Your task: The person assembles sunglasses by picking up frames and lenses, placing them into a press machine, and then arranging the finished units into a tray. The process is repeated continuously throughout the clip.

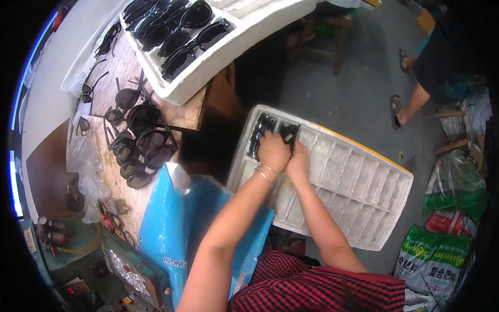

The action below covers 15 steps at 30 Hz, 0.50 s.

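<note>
A white foam tray (358, 182) with many compartments lies in front of me, slightly tilted across the view. Dark sunglasses (262, 126) fill the compartment at its far left corner. In the neighbouring compartment sits another dark pair of sunglasses (289, 131), and both of my hands are closed around its near side. My left hand (274, 151), with bracelets at the wrist, curls its fingers down over it from the left. Close against it on the right, my right hand (298, 162) pinches the same sunglasses; its fingertips are partly hidden.
On the wooden table (189, 112) to my left lie several loose sunglasses (140, 140). Another foam tray (182, 88) full of sunglasses rests at the back. A blue bag (166, 223) hangs by my left arm. Green and white sacks (431, 260) stand right; a person's sandalled foot (397, 112) is beyond.
</note>
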Each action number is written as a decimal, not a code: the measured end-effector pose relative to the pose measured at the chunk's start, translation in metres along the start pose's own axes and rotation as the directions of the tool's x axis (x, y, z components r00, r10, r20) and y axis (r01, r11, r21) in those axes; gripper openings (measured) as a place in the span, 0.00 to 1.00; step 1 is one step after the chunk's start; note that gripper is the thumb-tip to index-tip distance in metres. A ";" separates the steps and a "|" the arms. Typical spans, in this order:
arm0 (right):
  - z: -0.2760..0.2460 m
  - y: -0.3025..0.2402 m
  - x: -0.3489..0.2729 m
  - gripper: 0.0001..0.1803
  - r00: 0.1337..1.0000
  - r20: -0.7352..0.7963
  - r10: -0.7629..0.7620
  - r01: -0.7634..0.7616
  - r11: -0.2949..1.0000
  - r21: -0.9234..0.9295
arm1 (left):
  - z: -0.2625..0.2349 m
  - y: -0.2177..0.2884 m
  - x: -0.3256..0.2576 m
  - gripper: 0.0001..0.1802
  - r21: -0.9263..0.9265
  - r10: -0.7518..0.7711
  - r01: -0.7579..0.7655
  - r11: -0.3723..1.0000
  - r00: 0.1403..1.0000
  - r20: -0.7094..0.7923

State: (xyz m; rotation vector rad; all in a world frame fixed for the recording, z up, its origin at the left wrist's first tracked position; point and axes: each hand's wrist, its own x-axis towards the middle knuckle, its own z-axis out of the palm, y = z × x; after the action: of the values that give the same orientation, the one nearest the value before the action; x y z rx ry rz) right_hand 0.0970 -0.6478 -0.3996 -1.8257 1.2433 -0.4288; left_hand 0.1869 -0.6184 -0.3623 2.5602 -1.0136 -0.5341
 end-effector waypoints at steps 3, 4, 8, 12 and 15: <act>-0.009 -0.001 0.003 0.26 0.997 0.069 0.044 -0.053 0.989 0.136 | -0.002 -0.001 0.002 0.21 -0.116 0.003 -0.015 0.993 0.995 -0.104; -0.010 -0.001 0.003 0.28 0.997 0.061 0.048 -0.057 0.986 0.158 | -0.003 -0.006 0.002 0.20 -0.158 0.005 -0.027 0.987 0.990 -0.142; -0.008 -0.006 0.008 0.32 0.995 0.082 0.054 -0.065 0.990 0.127 | -0.007 -0.018 0.002 0.16 -0.286 -0.015 -0.076 0.955 0.953 -0.302; -0.011 -0.001 0.013 0.33 0.997 0.074 0.026 -0.027 0.999 0.020 | -0.015 -0.020 -0.039 0.19 -0.270 -0.052 -0.049 0.962 0.933 -0.356; -0.017 -0.002 0.011 0.33 0.995 0.094 0.034 -0.035 0.999 0.010 | -0.016 -0.019 -0.066 0.31 -0.186 -0.085 0.038 0.982 0.965 -0.249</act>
State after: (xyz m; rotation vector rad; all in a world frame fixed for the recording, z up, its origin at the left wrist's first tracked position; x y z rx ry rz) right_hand 0.0917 -0.6655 -0.3902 -1.7913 1.2041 -0.3263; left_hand 0.1604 -0.5557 -0.3425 2.4277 -0.7622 -0.2852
